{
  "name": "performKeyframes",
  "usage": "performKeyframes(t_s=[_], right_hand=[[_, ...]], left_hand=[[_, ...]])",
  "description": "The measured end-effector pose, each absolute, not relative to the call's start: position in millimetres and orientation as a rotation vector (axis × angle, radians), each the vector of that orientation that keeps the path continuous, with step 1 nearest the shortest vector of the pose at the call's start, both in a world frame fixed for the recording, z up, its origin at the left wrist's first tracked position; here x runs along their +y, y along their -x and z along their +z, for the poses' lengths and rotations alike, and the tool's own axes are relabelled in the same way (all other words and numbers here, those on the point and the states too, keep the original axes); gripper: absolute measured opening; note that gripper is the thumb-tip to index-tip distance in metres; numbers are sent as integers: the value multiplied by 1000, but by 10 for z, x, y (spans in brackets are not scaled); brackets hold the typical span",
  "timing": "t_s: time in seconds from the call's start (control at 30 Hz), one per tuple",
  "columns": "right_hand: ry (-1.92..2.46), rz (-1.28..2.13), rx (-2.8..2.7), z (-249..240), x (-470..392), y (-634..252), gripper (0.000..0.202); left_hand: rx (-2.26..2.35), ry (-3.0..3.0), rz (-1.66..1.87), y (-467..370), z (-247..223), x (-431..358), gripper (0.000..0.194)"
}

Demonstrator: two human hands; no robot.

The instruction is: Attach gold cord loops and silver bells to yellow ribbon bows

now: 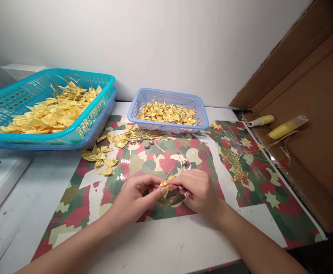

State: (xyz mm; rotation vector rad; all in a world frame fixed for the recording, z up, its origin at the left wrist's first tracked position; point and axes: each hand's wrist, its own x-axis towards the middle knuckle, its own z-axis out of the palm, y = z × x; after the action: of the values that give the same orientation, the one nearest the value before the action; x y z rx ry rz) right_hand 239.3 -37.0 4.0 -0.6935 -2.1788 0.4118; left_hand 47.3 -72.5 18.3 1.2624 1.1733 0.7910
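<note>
A small yellow ribbon bow [164,186] is pinched between the fingertips of my left hand [139,196], over the front middle of the patterned sheet. My right hand [199,190] has its fingers closed at the right side of the same bow, and its fingertips are partly hidden. Thin gold ties [181,161] lie just beyond my hands, with a silver bell [184,163] beside them. Farther back are several more silver bells [146,146], a bunch of gold ties [152,134] and loose yellow bows [99,154].
A turquoise basket [98,118] heaped with bows stands at the left, stacked on a blue one. The lilac basket [168,126] at the back holds bows with ties. Gold clippings [236,165] lie to the right. Yellow rolls [283,129] rest by the cardboard wall [306,76].
</note>
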Motion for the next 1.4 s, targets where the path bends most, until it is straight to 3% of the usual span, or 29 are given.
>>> performKeyframes(t_s=[0.1,0.3,0.4,0.57,0.77,0.87,0.97,1.1,1.3,1.4], right_hand=[[761,372,-2179,55,-401,-2375,24],[1060,717,-1916,126,-395,-2416,15],[1286,753,-1660,173,-315,-2498,21],[1460,553,-1305,218,-89,-2738,30],[1683,208,-1528,270,54,-2965,29],[1549,310,-1645,287,-59,-2856,12],[1195,574,-1942,270,-253,-2641,16],[795,597,-2248,212,-411,-2430,21],[823,586,-2340,153,-400,-2423,23],[899,739,-2231,185,-392,-2479,19]], left_hand=[[1207,-1294,849,-474,180,-737,23],[1274,-1777,1010,-411,173,-753,14],[1240,-1950,1094,-382,195,-746,15],[1187,-2099,1162,-348,224,-743,17],[1221,-2097,1197,-334,225,-757,17],[1208,-2101,1219,-346,225,-757,17],[1197,-2108,1194,-363,218,-753,18],[1174,-2144,1123,-387,199,-752,20],[1209,-2115,1058,-391,150,-744,23],[1238,-2102,1080,-375,136,-735,22]])
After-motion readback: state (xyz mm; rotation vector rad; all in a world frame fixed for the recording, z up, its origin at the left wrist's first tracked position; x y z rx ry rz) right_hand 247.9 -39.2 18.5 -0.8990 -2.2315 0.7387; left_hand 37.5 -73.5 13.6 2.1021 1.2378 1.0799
